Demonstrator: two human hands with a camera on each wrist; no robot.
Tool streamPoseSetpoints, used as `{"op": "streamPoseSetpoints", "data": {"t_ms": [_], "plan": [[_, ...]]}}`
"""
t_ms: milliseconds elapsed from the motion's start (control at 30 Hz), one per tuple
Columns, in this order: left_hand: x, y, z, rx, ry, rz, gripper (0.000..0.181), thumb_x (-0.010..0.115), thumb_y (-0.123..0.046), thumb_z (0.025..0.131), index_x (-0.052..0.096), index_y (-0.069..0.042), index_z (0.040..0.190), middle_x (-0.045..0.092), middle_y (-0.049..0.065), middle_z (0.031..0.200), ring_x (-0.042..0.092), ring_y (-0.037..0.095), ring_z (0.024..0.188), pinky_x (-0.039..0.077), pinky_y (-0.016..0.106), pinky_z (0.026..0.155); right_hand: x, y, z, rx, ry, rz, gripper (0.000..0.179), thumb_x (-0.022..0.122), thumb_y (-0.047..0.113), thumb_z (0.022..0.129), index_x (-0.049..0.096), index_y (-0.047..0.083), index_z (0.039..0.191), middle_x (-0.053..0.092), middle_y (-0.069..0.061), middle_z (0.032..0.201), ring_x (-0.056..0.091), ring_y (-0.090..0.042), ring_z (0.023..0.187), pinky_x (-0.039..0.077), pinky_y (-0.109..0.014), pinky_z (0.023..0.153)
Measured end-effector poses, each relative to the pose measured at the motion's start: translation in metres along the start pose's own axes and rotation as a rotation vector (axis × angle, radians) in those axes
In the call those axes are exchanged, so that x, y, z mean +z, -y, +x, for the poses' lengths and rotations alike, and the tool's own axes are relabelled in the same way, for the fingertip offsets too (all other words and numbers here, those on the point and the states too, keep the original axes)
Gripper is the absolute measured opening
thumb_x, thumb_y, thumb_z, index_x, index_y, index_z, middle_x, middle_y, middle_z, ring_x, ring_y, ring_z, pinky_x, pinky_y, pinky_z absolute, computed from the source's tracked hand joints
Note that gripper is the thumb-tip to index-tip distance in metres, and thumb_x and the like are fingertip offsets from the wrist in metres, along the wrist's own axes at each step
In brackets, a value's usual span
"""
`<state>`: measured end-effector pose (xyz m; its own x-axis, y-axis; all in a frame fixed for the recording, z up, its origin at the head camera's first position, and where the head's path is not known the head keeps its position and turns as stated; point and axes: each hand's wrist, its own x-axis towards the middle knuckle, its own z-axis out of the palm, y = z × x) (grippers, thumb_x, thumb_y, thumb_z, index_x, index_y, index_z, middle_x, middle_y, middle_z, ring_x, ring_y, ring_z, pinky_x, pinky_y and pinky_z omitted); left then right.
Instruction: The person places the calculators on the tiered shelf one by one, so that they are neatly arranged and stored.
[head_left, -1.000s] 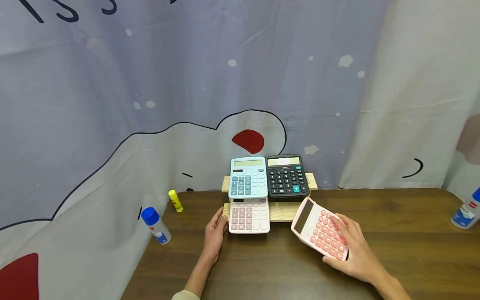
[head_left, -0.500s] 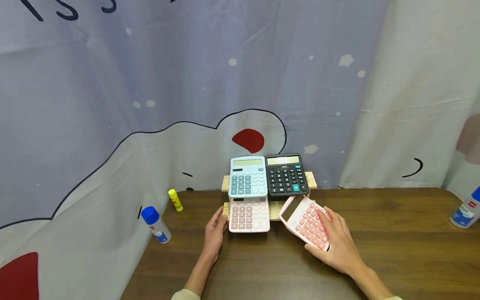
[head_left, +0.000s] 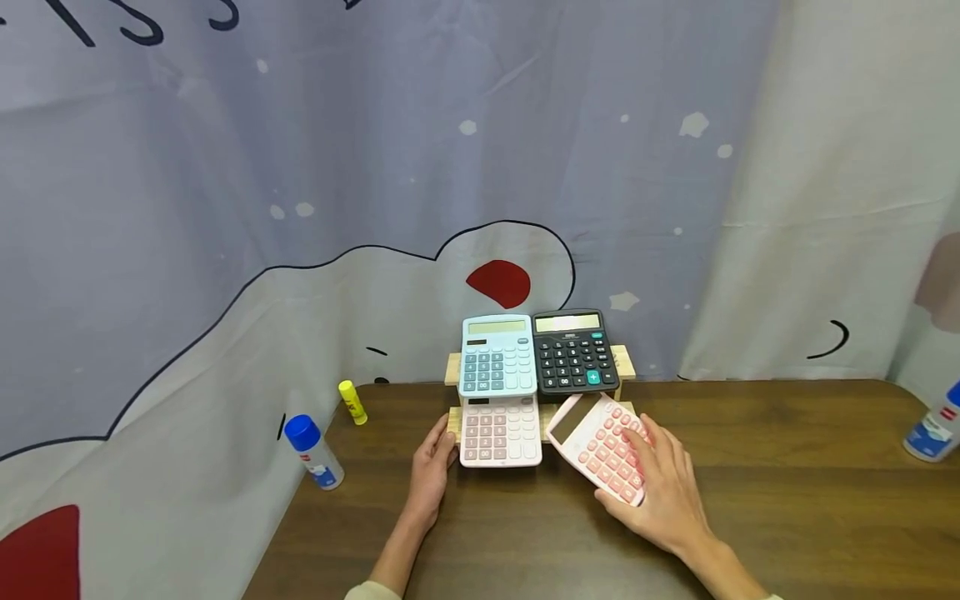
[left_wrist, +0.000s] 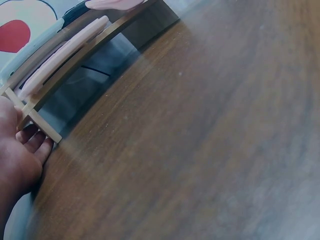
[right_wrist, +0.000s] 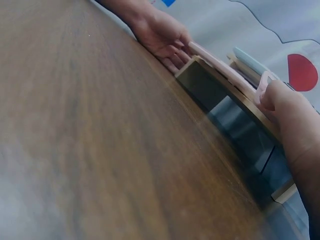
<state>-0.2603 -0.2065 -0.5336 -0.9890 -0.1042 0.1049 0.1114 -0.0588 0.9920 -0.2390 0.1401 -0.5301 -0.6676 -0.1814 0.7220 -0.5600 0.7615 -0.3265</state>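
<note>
My right hand (head_left: 660, 492) grips a pink calculator (head_left: 606, 450) by its lower right end, thumb beneath the near edge and fingers over the keys. It is tilted, its screen end over the right part of the lower shelf of a two-step wooden rack (head_left: 454, 422). My left hand (head_left: 431, 471) holds the rack's left end; in the left wrist view its fingers (left_wrist: 37, 142) curl round the side piece. A pale pink calculator (head_left: 501, 433) lies on the lower shelf. On the upper one are a light blue calculator (head_left: 497, 358) and a black calculator (head_left: 573, 354), side by side.
A blue-capped white bottle (head_left: 315, 454) and a yellow glue stick (head_left: 352, 402) stand left of the rack. Another such bottle (head_left: 933, 429) is at the far right of the brown table (head_left: 787, 483). A printed curtain (head_left: 360, 150) hangs behind.
My right hand has carried the pink calculator leftward, from beside the rack to over its lower shelf. My left hand stays at the rack's left end, and the other calculators have not moved.
</note>
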Motion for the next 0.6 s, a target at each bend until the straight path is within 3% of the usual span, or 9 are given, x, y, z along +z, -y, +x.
{"op": "streamPoseSetpoints", "data": {"t_ms": [167, 300, 467, 600], "plan": [[0.0016, -0.0010, -0.0002, -0.006, 0.013, 0.014, 0.055, 0.042, -0.025, 0.109, 0.026, -0.002, 0.157, 0.033, 0.021, 0.159, 0.038, 0.030, 0.142, 0.035, 0.050, 0.117, -0.0034, -0.0019, 0.0009, -0.016, -0.036, -0.003, 0.086, 0.078, 0.056, 0.063, 0.060, 0.002, 0.129, 0.048, -0.024, 0.143, 0.042, -0.042, 0.125, 0.032, -0.048, 0.091], [0.0032, -0.0014, -0.0003, -0.013, -0.004, 0.050, 0.057, 0.042, -0.028, 0.109, 0.026, -0.003, 0.157, 0.032, 0.020, 0.160, 0.037, 0.031, 0.143, 0.036, 0.050, 0.116, -0.0030, -0.0021, 0.0007, 0.038, -0.041, -0.032, 0.085, 0.078, 0.060, 0.065, 0.060, 0.002, 0.124, 0.049, -0.024, 0.142, 0.043, -0.042, 0.123, 0.033, -0.049, 0.088], [0.0033, -0.0016, -0.0003, -0.025, -0.051, 0.041, 0.055, 0.045, -0.026, 0.108, 0.030, -0.004, 0.156, 0.040, 0.020, 0.156, 0.044, 0.027, 0.139, 0.045, 0.037, 0.110, -0.0004, 0.0012, -0.0018, 0.132, 0.005, -0.064, 0.091, 0.082, 0.064, 0.061, 0.057, 0.001, 0.122, 0.045, -0.025, 0.145, 0.041, -0.043, 0.126, 0.034, -0.052, 0.091], [0.0031, -0.0010, -0.0012, -0.021, -0.059, 0.027, 0.054, 0.046, -0.025, 0.108, 0.033, -0.003, 0.155, 0.044, 0.021, 0.153, 0.048, 0.023, 0.135, 0.049, 0.027, 0.104, -0.0015, 0.0023, -0.0034, 0.129, 0.026, -0.043, 0.093, 0.084, 0.062, 0.059, 0.057, 0.001, 0.124, 0.043, -0.025, 0.148, 0.040, -0.043, 0.129, 0.034, -0.054, 0.095]]}}
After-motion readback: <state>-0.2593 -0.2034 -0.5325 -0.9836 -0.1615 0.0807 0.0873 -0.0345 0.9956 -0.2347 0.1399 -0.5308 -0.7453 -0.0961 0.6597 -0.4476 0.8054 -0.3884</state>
